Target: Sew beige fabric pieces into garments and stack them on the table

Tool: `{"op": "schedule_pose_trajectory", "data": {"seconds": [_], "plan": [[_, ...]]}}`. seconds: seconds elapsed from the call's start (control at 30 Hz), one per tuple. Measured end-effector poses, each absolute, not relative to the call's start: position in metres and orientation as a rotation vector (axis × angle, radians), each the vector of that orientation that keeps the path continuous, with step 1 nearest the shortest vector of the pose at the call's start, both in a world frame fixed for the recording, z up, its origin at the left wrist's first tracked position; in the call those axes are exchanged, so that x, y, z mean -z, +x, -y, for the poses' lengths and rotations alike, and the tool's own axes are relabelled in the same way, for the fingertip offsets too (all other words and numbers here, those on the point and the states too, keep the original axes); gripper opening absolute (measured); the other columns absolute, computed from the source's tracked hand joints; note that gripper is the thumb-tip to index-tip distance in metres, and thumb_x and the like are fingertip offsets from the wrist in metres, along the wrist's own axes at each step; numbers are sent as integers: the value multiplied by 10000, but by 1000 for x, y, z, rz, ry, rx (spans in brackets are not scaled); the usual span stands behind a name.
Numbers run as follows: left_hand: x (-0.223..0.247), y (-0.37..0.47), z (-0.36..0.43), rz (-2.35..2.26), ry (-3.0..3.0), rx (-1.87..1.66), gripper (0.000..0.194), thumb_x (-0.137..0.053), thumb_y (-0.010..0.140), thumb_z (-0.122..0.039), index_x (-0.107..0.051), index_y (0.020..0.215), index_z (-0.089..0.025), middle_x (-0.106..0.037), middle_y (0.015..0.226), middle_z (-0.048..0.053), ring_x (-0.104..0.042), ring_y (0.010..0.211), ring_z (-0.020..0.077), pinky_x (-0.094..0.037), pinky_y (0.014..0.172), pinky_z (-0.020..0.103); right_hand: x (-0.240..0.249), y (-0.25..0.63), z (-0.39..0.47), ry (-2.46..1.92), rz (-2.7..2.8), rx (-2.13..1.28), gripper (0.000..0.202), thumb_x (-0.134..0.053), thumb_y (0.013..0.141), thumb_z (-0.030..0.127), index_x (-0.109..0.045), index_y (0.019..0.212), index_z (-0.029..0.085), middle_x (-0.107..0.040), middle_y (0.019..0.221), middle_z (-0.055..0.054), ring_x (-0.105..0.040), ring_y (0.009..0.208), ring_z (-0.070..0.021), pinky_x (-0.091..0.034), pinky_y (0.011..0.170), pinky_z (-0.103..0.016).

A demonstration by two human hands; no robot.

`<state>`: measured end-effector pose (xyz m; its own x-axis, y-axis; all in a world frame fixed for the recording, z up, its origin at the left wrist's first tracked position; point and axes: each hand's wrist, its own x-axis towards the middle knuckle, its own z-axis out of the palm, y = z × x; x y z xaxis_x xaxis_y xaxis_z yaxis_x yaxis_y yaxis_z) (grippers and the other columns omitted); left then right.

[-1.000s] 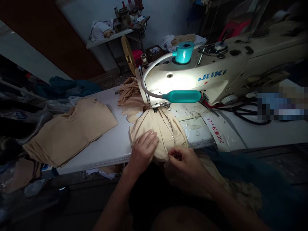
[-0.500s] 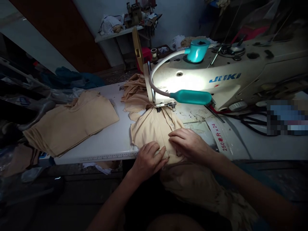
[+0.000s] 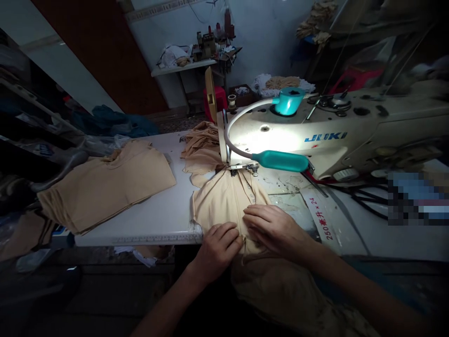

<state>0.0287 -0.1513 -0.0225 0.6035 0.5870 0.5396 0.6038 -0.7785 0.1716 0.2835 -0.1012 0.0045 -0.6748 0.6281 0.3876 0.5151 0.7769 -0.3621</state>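
Note:
A piece of beige fabric point(image 3: 213, 201) lies under the needle area of a JUKI sewing machine point(image 3: 270, 138), creased into folds that fan out toward me. My left hand point(image 3: 220, 245) grips it at the table's front edge, fingers curled and thumb hidden. Just to the right, my right hand point(image 3: 275, 229) pinches the same cloth, its fingertips bent down close to a raised fold. Between the two hands the cloth is bunched, and its lower part hangs toward my lap. The presser foot point(image 3: 234, 172) sits at the cloth's far end.
A stack of folded beige pieces point(image 3: 115, 182) lies on the table's left. Crumpled brown fabric point(image 3: 201, 145) sits behind the needle. A teal lamp point(image 3: 280, 160) on a bent neck hangs before the machine body. Black cables point(image 3: 365, 199) run at the right.
The camera view has tilted up, so everything sits lower in the picture. My left fingers are drawn in more, and the cloth between my hands is gathered into a fold.

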Motion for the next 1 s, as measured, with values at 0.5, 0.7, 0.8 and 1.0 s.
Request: {"op": "schedule_pose_trajectory", "data": {"seconds": [0.5, 0.7, 0.8, 1.0], "plan": [[20, 26, 148, 934, -2873, 879, 172, -563, 1095, -130, -717, 1168, -157, -797, 1225, 88, -706, 1153, 246, -565, 896, 388, 8, 280, 109, -851, 2307, -397, 225, -564, 1041, 124, -706, 1189, 216, -747, 1302, -124, -680, 1290, -280, -587, 1055, -472], [15, 26, 149, 912, -2895, 792, 149, -577, 1077, -141, -717, 1128, -151, -784, 1213, 96, -677, 1148, 255, -562, 906, 395, 5, 281, 111, -840, 2354, -366, 303, -534, 1071, 146, -697, 1315, 216, -737, 1328, -135, -671, 1301, -278, -575, 1064, -466], [9, 29, 145, 915, -2931, 792, 128, -620, 1061, -229, -713, 1084, -144, -781, 1122, 97, -674, 1090, 262, -569, 868, 400, 5, 282, 111, -793, 2427, -353, 337, -543, 1079, 170, -670, 1388, 213, -729, 1329, -146, -647, 1326, -293, -561, 1079, -488], [0, 34, 136, 919, -3006, 744, 200, -626, 1044, -304, -715, 1091, -133, -736, 989, 95, -645, 956, 258, -556, 774, 395, 4, 286, 106, -725, 2431, -348, 337, -571, 1072, 197, -671, 1393, 187, -724, 1319, -164, -667, 1274, -304, -579, 1049, -480]]}}
